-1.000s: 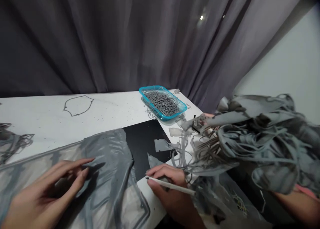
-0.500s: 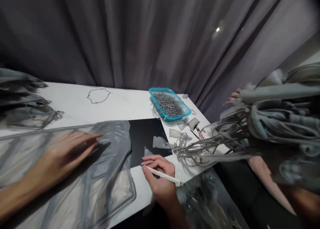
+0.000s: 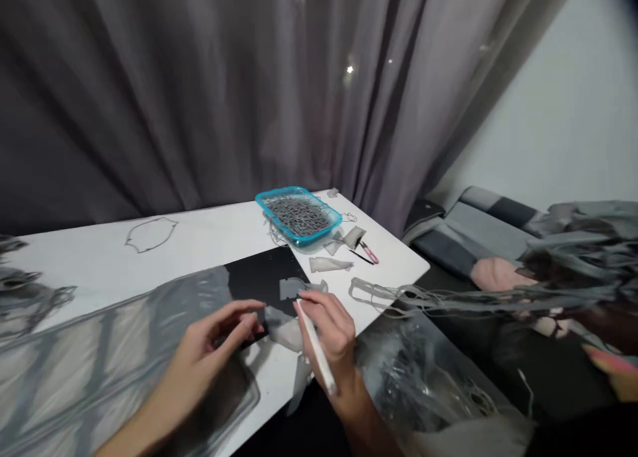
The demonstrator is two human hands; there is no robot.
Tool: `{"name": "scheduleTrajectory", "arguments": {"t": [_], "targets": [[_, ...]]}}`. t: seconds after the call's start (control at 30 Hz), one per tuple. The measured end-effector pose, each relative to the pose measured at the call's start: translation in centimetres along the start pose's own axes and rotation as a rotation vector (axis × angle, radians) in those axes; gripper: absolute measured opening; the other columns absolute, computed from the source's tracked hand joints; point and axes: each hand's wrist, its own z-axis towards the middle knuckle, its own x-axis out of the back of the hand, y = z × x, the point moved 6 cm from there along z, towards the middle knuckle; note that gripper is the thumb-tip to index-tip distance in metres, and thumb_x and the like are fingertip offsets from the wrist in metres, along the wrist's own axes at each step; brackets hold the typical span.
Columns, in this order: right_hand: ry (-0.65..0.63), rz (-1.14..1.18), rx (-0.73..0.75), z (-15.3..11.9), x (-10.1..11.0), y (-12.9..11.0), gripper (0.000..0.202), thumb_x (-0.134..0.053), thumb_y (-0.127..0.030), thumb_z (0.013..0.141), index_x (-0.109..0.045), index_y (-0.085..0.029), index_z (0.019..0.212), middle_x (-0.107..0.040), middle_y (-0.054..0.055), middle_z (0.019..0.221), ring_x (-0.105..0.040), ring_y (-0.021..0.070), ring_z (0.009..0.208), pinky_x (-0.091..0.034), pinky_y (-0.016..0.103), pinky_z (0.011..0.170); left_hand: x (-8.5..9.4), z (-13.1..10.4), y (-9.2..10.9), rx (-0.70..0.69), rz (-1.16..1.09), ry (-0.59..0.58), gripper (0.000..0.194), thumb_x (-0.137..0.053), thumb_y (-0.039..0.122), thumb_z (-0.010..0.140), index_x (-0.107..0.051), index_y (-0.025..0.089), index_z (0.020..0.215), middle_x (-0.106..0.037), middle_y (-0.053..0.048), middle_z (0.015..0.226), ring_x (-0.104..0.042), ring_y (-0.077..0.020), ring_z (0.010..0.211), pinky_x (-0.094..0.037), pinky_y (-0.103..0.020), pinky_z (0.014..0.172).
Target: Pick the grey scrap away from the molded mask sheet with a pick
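Observation:
My right hand (image 3: 329,327) is closed around a slim white pen-like stick (image 3: 318,351), which slants down toward my wrist. A thin grey fabric piece (image 3: 285,329) lies between my two hands, close to my right fingertips. My left hand (image 3: 224,337) is half curled, with a gap between thumb and index finger. Its index fingertip is at the left edge of that fabric piece; whether it grips it is not clear. Another small grey cut piece (image 3: 290,288) rests on the black mat (image 3: 254,274) just beyond my hands.
A blue tray (image 3: 312,236) full of thin grey strips stands at the back. Pink-handled snips (image 3: 369,252) and fabric scraps lie on the white table (image 3: 393,261). A clear-covered grey panel (image 3: 114,351) spreads left. At right, a person's hand is near a bundle of grey cords (image 3: 448,297).
My left hand has moved right, from the plastic-covered panel to the fabric piece by my right hand. The white stick is now more upright. At right, the cord bundle has swung away, uncovering scraps and snips.

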Motion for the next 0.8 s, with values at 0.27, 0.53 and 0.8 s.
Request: {"name": "scheduleTrajectory", "arguments": {"t": [0.27,0.53,0.8], "targets": [[-0.137,-0.333,0.292,1.7,-1.9,0.2,0.029,-0.057,-0.006,0.107,-0.080,-0.022,0.104,-0.085,0.012,0.115,-0.079,0.0253,0.108,-0.063,0.039,0.090,-8.0,-0.4,-2.4,0.227,-0.423,-0.351,0.069,-0.084,0.082,0.083,-0.077,0.022,0.119,-0.078,-0.005,0.073,-0.066,-0.0195,0.060,-0.048,-0.027,0.060],[-0.179,-0.285,0.238,-0.3,-2.4,1.9,0.036,-0.058,-0.003,0.105,-0.079,-0.028,0.119,-0.081,0.009,0.141,-0.075,0.0265,0.125,-0.058,0.044,0.103,-8.2,-0.7,-2.8,0.265,-0.443,-0.424,0.062,-0.083,0.080,0.086,-0.072,0.019,0.082,-0.072,-0.005,0.069,-0.059,-0.0155,0.059,-0.048,-0.027,0.063],[-0.070,-0.353,-0.361,1.5,6.3,16.5,0.018,-0.066,-0.020,0.096,-0.081,-0.022,0.105,-0.085,0.013,0.117,-0.075,0.0331,0.113,-0.058,0.049,0.102,-7.6,-1.2,-7.1,0.210,-0.527,-0.281,0.058,-0.076,0.077,0.094,-0.068,0.022,0.078,-0.066,-0.003,0.061,-0.054,-0.0158,0.056,-0.044,-0.028,0.060]]}}
